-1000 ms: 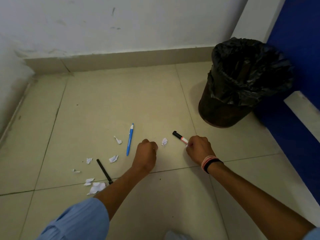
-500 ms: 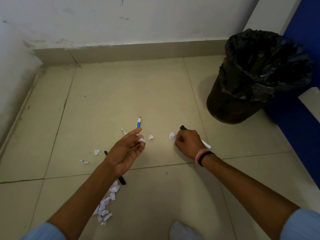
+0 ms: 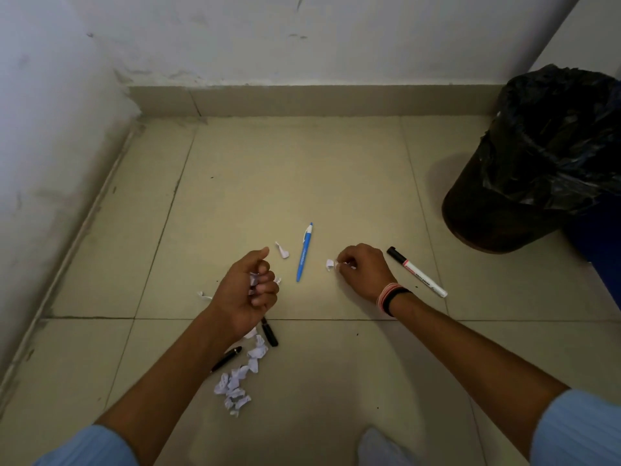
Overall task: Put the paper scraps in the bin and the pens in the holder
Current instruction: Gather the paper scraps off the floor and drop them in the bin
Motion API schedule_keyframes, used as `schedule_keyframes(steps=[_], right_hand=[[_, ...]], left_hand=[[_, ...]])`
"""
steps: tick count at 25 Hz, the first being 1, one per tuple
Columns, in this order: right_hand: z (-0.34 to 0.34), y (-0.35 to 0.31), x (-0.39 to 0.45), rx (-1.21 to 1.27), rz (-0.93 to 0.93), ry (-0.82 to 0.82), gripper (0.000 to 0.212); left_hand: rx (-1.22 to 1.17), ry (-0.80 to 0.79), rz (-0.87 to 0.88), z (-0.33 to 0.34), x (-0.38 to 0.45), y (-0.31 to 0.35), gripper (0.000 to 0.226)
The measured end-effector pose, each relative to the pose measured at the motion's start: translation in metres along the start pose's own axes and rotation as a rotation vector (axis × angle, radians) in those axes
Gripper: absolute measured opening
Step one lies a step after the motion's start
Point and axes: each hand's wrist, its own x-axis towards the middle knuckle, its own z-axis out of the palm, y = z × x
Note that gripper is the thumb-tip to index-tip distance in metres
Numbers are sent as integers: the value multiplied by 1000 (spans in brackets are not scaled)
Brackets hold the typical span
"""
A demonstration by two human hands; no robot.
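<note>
My left hand point(image 3: 250, 294) is curled around a few white paper scraps just above the tiled floor. My right hand point(image 3: 364, 270) pinches a small white scrap point(image 3: 330, 264) at its fingertips, low over the floor. Between the hands lies a blue pen point(image 3: 304, 253), with a loose scrap point(image 3: 282, 249) to its left. A white marker with a black cap point(image 3: 416, 272) lies right of my right hand. Two black pens point(image 3: 271, 335) point(image 3: 226, 358) and a pile of scraps point(image 3: 239, 381) lie under my left forearm. The bin with a black liner point(image 3: 537, 156) stands at the far right.
White walls with a beige skirting close the floor at the left and back. A blue surface point(image 3: 608, 264) runs along the right edge behind the bin. Another scrap point(image 3: 203, 295) lies left of my left hand. No pen holder is in view.
My left hand has closed its fingers over scraps. My right hand moved left off the marker onto a scrap. The view shifted left, so the bin sits nearer the right edge.
</note>
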Motion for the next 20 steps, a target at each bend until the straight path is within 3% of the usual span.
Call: schedule_keyframes(steps=[2,7,9,11,13,16,18,20], right_hand=[[7,-7,6,13,8,-37,21],[23,-5,8,-179,-52,-160,18],[23,-7,2,-150,-64,-121,16],[19,-11,-9,90,26,-63,15],[12,-20,-18,543,219,-58,19],[2,-35,-17,1201,487,-138,6],[-1,-42,-10,1425,584,-183,6],[-3,-47,-3,1571,620,-224,10]], left_hand=[[335,117,135,-3,0,-4,43],[1248,327,696,-25,20,-20,35],[1399,389,702,-32,36,-25,34],[1497,409,632,-35,50,-29,32],[1544,398,623,-36,57,-31,23],[1445,413,656,-26,55,-28,15],[1203,415,591,-15,48,-20,16],[859,412,414,-6,35,-4,21]])
